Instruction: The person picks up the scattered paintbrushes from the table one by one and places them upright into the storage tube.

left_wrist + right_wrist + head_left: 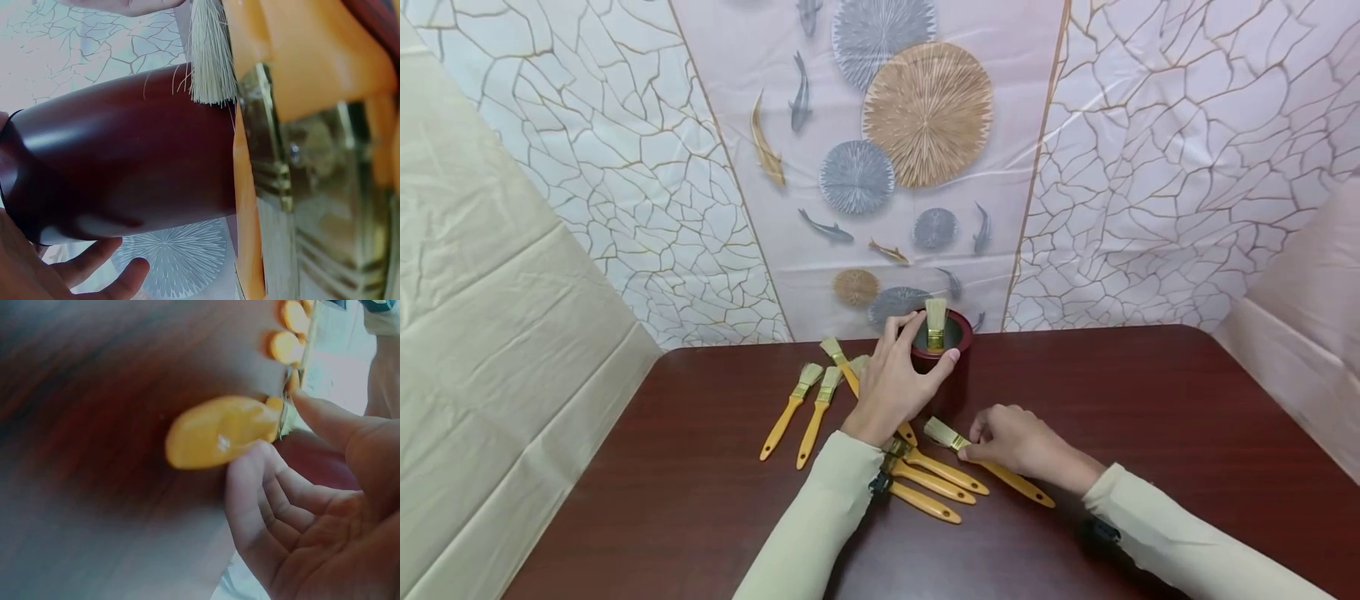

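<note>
My left hand (895, 375) holds a dark red cylindrical cup (957, 385) near its rim, fingers on the left and back, thumb at the front. In the left wrist view the cup (125, 150) has a smooth, glossy wall. One paintbrush (936, 321) stands in it, bristles up. Right of the cup's base, my right hand (1018, 437) pinches another paintbrush (1021, 483) around its metal band, with the pale bristles pointing toward the cup. Its yellow handle (209, 437) angles toward the camera in the right wrist view.
Several yellow-handled brushes (932, 482) lie beside and partly under my left wrist. More brushes (784, 425) lie left of the cup, one (847, 371) half hidden by my left hand. The dark wooden table (647, 500) meets a patterned cloth backdrop (865, 242) behind the cup.
</note>
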Motion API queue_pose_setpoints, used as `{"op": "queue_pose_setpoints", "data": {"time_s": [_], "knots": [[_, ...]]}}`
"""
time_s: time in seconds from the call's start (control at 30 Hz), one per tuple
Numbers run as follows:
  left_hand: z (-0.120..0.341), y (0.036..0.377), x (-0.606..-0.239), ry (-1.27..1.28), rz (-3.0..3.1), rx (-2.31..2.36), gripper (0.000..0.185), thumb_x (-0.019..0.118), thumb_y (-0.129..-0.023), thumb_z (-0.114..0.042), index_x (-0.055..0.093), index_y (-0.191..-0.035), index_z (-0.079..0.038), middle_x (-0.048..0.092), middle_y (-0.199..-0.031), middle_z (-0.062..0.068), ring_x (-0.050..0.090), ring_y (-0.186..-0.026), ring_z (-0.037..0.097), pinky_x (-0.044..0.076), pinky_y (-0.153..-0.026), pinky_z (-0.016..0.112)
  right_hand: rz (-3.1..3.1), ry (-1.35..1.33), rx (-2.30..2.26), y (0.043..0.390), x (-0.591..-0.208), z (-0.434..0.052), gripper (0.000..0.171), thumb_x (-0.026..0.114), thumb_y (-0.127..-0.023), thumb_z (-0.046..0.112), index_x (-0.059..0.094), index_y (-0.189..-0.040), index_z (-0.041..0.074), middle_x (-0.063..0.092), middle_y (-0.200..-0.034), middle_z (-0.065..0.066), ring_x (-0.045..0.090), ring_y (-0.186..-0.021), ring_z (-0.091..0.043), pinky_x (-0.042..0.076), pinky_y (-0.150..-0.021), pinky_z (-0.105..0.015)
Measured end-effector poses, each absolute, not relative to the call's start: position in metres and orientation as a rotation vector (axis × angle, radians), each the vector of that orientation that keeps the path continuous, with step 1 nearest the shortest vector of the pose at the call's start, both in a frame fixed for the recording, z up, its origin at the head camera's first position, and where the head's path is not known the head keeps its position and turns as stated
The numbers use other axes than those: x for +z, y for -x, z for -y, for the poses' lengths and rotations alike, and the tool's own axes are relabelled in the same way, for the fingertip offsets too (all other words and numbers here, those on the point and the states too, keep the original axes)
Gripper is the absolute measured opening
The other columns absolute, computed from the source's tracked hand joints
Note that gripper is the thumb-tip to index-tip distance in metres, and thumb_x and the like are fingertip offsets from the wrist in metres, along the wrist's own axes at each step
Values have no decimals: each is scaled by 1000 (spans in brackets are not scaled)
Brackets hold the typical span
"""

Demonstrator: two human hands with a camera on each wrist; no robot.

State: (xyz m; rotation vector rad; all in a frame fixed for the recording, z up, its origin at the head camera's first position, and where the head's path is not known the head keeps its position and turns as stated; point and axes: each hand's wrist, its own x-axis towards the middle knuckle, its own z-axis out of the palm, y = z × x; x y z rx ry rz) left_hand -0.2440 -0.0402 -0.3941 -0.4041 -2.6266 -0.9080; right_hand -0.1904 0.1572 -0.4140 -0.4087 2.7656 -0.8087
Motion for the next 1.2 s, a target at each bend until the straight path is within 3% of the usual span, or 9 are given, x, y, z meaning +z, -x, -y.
{"op": "queue_pose_setpoints", "data": {"time_s": [0.37,0.67,0.9,1.2], "knots": [[41,244,-395,405,2620,-906,86,49,-93,-82,42,-163,-33,44,-153,-6,59,-96,17,43,-59,32,-2691,403,-885,185,-415,-161,23,88,-85,17,66,-78,12,60,-67,1,49,-58,-12,42,-57,-30],[41,243,-397,416,2615,-910,86,49,-93,-82,43,-163,-31,45,-153,-7,60,-98,19,43,-57,32,-2553,643,-1190,177,-408,-189,21,85,-89,15,64,-87,10,59,-74,3,53,-67,-11,44,-62,-26],[42,244,-395,417,2606,-910,86,50,-94,-81,42,-163,-31,44,-154,-6,60,-97,19,43,-58,32,-2631,728,-1365,176,-372,-207,19,78,-96,15,70,-111,9,70,-93,-1,66,-84,-12,55,-72,-28],[39,244,-396,415,2617,-917,86,50,-93,-81,41,-163,-33,44,-154,-7,60,-97,18,43,-58,32,-2860,619,-1423,187,-312,-213,27,72,-102,15,63,-124,2,71,-103,-12,68,-87,-13,57,-73,-30]]}}
